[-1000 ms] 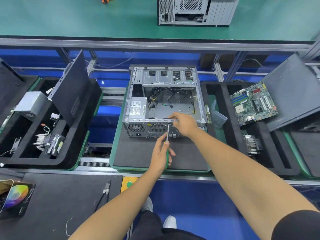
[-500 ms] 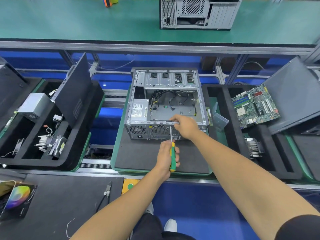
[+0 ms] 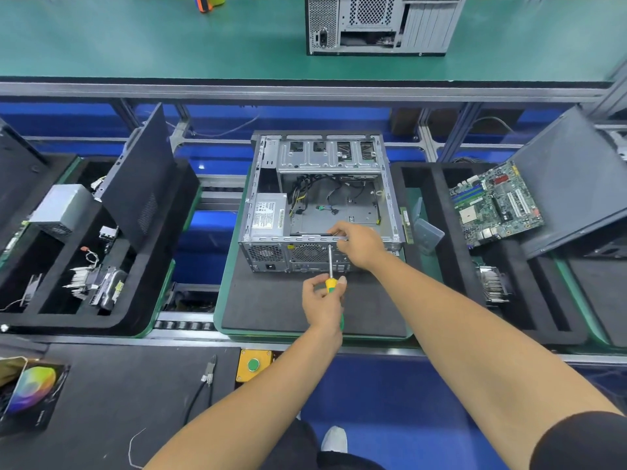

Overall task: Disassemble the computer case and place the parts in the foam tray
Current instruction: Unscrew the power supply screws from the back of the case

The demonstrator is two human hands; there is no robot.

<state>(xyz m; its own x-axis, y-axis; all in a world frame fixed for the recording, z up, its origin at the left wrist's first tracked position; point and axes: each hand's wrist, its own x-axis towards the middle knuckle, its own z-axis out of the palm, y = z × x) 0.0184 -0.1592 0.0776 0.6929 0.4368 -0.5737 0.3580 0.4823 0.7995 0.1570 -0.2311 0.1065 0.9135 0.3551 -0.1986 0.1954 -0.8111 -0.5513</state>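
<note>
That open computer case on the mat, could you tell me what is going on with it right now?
A person is taking it apart. The left hand grips a yellow and green screwdriver with its tip against the rear panel of the computer case, while the right hand holds the case's top rear edge. The motherboard already lies in the foam tray to the right.

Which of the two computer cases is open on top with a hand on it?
The near case, on the dark mat. It shows its cables, and the right hand grips its rim. The far case stands untouched.
</note>
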